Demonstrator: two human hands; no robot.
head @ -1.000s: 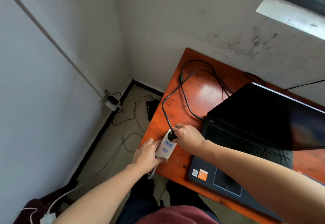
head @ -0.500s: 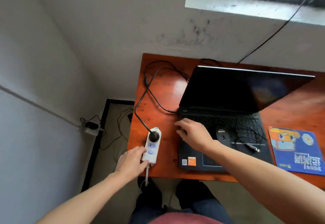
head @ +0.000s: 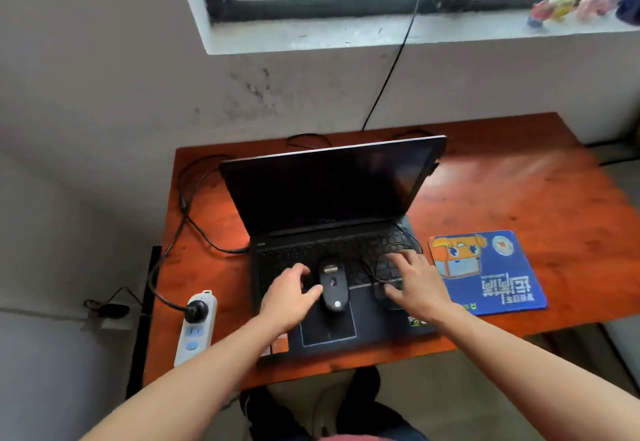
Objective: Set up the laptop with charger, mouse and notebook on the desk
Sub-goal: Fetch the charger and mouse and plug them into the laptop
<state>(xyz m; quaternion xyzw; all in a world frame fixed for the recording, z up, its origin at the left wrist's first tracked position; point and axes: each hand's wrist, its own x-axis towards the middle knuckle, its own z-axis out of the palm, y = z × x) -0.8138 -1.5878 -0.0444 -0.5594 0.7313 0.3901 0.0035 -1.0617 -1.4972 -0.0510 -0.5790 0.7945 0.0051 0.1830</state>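
An open black laptop [head: 332,194] with a dark screen stands on the orange desk [head: 519,191]. A black mouse [head: 333,284] lies on its keyboard, its thin cable looped to the right. My left hand [head: 292,293] is just left of the mouse, thumb touching its side, fingers relaxed. My right hand [head: 417,283] hovers over the mouse cable on the keyboard's right, fingers spread. The black charger cable [head: 194,225] runs from the laptop's left side to a plug in the white power strip [head: 195,328] at the desk's left front. A blue notebook [head: 488,270] lies right of the laptop.
A grey wall and window sill [head: 381,35] rise behind the desk, with small coloured objects [head: 571,4] on the sill. A thin black wire [head: 391,69] hangs down the wall. A wall socket with a plug [head: 107,312] sits low at left.
My left hand left the power strip and moved to the mouse. My right hand went from the charger plug across the keyboard to the mouse cable. The view swung right.
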